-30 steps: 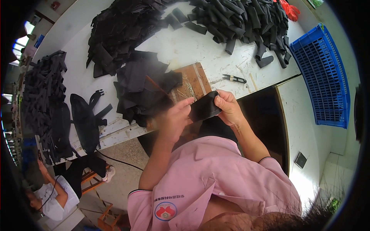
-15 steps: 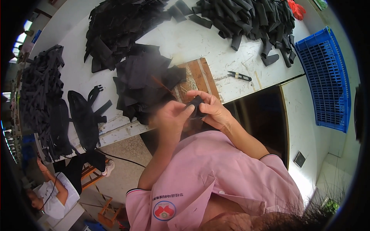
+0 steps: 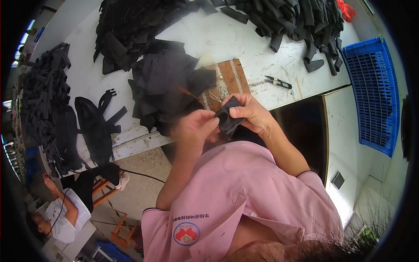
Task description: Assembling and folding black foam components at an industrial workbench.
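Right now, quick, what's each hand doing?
Left hand: closed, pinching the left edge of a curled black fabric piece.
Right hand: closed on the same piece, thumb pressing it.

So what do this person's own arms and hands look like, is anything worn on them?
Both the left hand and the right hand are ungloved, and I see no watch or bracelet. The forearms are bare too. The pink shirt has short sleeves, finished with a narrow dark trim at the edge.

It's a textile workshop; fabric heaps (image 3: 162, 78) and snips (image 3: 279, 82) show it.
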